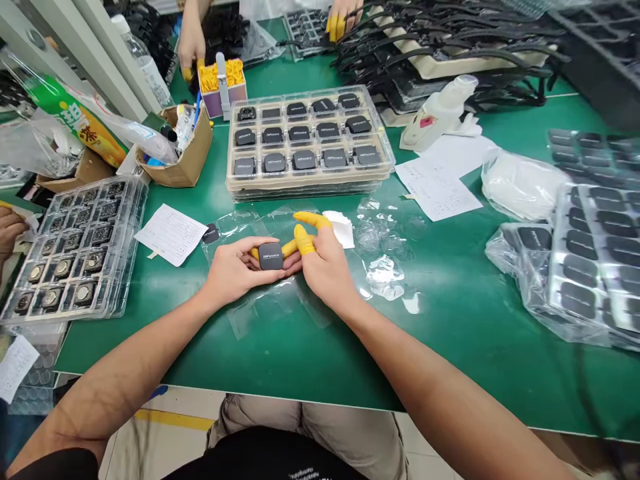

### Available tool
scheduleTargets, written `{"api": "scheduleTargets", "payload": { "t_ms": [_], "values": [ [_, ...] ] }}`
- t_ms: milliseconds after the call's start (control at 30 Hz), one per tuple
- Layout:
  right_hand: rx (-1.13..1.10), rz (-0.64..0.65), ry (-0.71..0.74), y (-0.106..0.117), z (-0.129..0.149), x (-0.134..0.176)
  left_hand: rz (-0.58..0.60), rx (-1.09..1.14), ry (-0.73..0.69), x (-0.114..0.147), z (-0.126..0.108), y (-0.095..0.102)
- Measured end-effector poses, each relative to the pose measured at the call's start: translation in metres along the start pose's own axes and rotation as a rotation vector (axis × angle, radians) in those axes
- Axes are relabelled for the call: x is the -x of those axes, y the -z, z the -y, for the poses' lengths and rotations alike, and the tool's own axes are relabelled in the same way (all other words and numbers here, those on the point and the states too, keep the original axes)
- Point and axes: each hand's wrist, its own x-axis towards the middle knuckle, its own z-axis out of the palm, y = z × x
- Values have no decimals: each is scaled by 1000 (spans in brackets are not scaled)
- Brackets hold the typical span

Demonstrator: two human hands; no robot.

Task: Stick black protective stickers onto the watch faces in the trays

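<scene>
Square piece point(271, 257), left fingers point(265, 277) at edges, tabletop point(460, 300) rightward

Module point(271, 256) in left grip point(234, 265); tray stack point(310, 181) behind; paper slip point(171, 235) left; spray bottle point(434, 119) right of stack.

Showing dark grey square piece point(271, 257), rounded at corners, bearing pale lettering across face. Being held in left hand point(237, 265), lying between thumb and fingers, facing wearer, hovering over table point(450, 287).
</scene>
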Motion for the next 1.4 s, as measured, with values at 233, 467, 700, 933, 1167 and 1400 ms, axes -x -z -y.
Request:
{"api": "scheduleTargets", "payload": {
  "t_ms": [233, 467, 700, 933, 1167, 1400],
  "values": [
    [462, -62, 261, 9, -14, -9, -5, 24, 83, 6, -8, 15],
    [911, 125, 783, -4, -9, 6, -252, -138, -278, -90, -68, 58],
    [979, 148, 866, -2, -6, 10, -141, -851, -142, -261, -109, 75],
    [988, 156, 872, 0, -4, 10, 3, -997, -95, -279, -118, 112],
    [786, 51, 899, -2, -7, 11, -160, -925, -186, -253, -115, 89],
    [454, -146, 859, 27, 7, -5, -144, -7, -119, -65, -49, 21]
  ]
}}
